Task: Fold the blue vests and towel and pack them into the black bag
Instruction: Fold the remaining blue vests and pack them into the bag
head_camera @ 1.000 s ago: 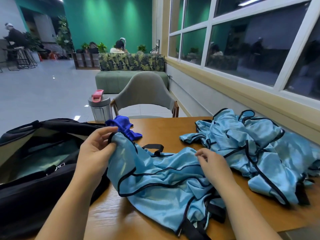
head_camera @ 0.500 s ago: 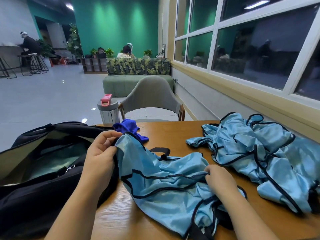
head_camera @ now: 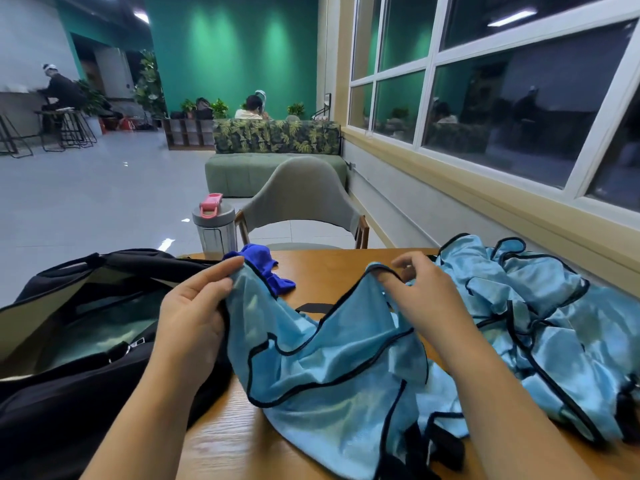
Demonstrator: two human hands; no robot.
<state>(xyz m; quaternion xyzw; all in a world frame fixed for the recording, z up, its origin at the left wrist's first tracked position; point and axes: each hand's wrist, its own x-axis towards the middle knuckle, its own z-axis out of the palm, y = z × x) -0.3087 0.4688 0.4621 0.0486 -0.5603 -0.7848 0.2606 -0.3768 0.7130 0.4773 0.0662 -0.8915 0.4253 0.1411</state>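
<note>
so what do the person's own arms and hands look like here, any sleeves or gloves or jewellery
Both forearms are bare as far as the frame shows: no sleeves in view. The left hand and right hand wear no gloves, and no rings, watch or bracelet show. The nails look short and unpainted.

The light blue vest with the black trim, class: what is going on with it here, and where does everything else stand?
A person holds one light blue vest with black trim above the wooden table. The left hand grips one top corner and the right hand pinches another edge, spreading it out, not yet folded. More crumpled light blue vests lie heaped at the right. A small dark blue towel lies unfolded beyond the vest. The black bag sits open at the left, with nothing clearly packed yet.
</note>
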